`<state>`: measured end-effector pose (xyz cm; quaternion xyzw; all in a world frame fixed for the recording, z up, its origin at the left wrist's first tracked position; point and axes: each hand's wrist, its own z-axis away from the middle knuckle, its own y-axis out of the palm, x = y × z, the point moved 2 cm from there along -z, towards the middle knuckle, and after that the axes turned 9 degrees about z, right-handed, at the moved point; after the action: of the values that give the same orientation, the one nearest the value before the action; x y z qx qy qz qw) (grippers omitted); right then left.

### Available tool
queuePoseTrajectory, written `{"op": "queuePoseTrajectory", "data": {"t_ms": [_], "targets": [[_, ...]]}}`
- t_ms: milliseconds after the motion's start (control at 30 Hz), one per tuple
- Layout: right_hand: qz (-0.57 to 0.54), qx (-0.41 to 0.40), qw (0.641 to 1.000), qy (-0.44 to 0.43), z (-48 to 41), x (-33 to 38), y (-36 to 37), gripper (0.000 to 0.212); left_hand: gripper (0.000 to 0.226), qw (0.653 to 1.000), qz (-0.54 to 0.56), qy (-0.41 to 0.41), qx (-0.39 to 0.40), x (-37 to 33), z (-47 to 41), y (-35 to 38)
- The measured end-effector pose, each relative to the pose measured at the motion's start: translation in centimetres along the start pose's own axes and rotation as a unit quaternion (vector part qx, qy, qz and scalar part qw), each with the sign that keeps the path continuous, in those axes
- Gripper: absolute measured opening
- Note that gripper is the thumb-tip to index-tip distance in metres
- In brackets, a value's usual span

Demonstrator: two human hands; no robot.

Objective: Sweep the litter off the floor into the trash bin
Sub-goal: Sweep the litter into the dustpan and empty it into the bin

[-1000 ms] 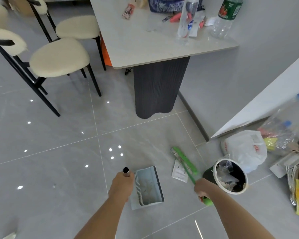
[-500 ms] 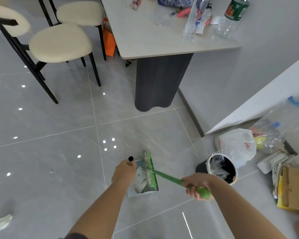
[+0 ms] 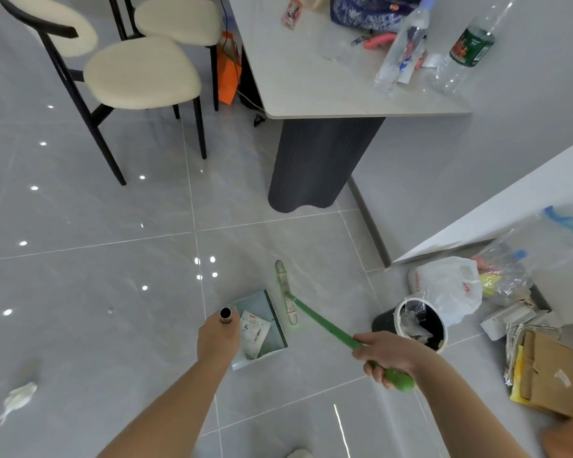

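Holding a loaded grey plastic dustpan (image 3: 260,307) to the left of the black, white-rimmed trash bin (image 3: 382,322)

The left hand (image 3: 217,338) was curled round the pan's silver tube handle (image 3: 225,316), and a white paper packet (image 3: 253,330) lay inside the pan on the floor. The right hand (image 3: 387,358) gripped the green broom (image 3: 325,324), whose head ran lengthwise beside the pan's mouth, pointing away from the person. The bin stood nearer the right hand, so emptying probably meant carrying the pan rightward. 1 crumpled white scrap (image 3: 19,396) lay far left.
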<state>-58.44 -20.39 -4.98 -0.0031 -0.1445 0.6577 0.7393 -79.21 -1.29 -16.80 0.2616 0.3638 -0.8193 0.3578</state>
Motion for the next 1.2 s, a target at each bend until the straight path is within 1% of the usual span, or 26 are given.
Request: {"op": "queuePoseTrajectory", "data": {"t_ms": [133, 267, 400, 533, 633, 767, 833, 900, 1000, 1133, 1200], "targets": [[-0.063, -0.045, 0.996, -0.035, 1.8, 1.4, 6.4, 0.048, 0.037, 1.000, 0.021, 0.012, 0.003, -1.1, 2.5, -6.2], [-0.112, -0.063, 0.988, -0.082, 5.9, 3.7, 11.9, 0.049, 0.037, 0.999, 0.027, 0.031, 0.003, -2.6, 6.0, -13.4], [-0.120, -0.073, 0.982, -0.125, 10.2, 5.7, 16.1, 0.053, 0.041, 0.998, 0.031, 0.056, 0.000, -3.3, 9.5, -19.6], [-0.083, -0.064, 0.982, -0.156, 13.7, 7.2, 19.2, 0.051, 0.046, 0.997, 0.027, 0.071, -0.022, -3.1, 11.8, -24.3], [-0.037, -0.048, 0.982, -0.176, 15.6, 8.1, 20.9, 0.048, 0.048, 0.996, 0.044, 0.046, -0.063, -2.2, 13.4, -27.3], [0.032, -0.004, 0.980, -0.195, 16.9, 10.3, 23.9, 0.024, 0.049, 0.988, 0.090, 0.023, -0.123, -0.2, 15.6, -30.8], [0.068, 0.014, 0.977, -0.201, 17.2, 11.5, 25.7, 0.015, 0.052, 0.981, 0.110, 0.010, -0.159, 0.9, 16.2, -32.7], [0.100, 0.034, 0.972, -0.209, 17.7, 12.4, 27.6, 0.016, 0.054, 0.972, 0.140, -0.018, -0.189, 2.1, 16.5, -34.7], [0.137, 0.056, 0.964, -0.222, 18.6, 13.6, 30.4, 0.020, 0.051, 0.961, 0.175, -0.049, -0.210, 3.9, 16.6, -37.9], [0.177, 0.075, 0.951, -0.242, 19.5, 15.6, 34.9, 0.021, 0.051, 0.941, 0.243, -0.069, -0.223, 6.8, 15.4, -43.1], [0.188, 0.078, 0.947, -0.248, 19.9, 16.5, 37.4, 0.023, 0.050, 0.934, 0.273, -0.061, -0.224, 8.0, 14.7, -45.7]]}}
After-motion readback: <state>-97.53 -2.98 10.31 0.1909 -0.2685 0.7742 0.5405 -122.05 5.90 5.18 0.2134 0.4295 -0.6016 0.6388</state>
